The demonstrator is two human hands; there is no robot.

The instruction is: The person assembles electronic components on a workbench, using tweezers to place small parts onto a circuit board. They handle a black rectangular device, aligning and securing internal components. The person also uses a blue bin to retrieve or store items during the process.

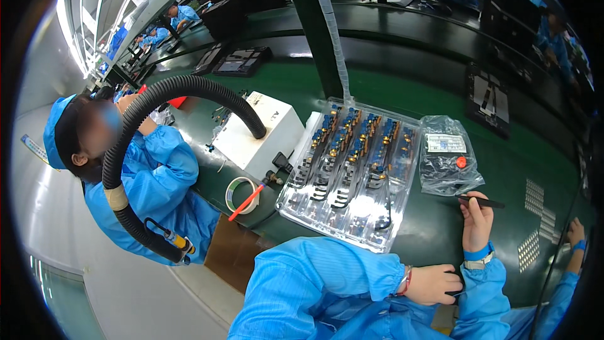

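Two hands work at the near edge of a green table (503,170). The right hand (476,217) pinches a thin black pen (481,201), its tip pointing toward the table's right edge. The left hand (434,283) is curled shut over a small dark object (454,282) that cannot be made out. Left of the pen lies a clear plastic tray (346,173) whose rows of pockets hold small blue and orange parts with black cables. Just beside the tray's right side sits a clear plastic bag (448,157) with a white label and a red dot. A white box (258,135) stands at the tray's left.
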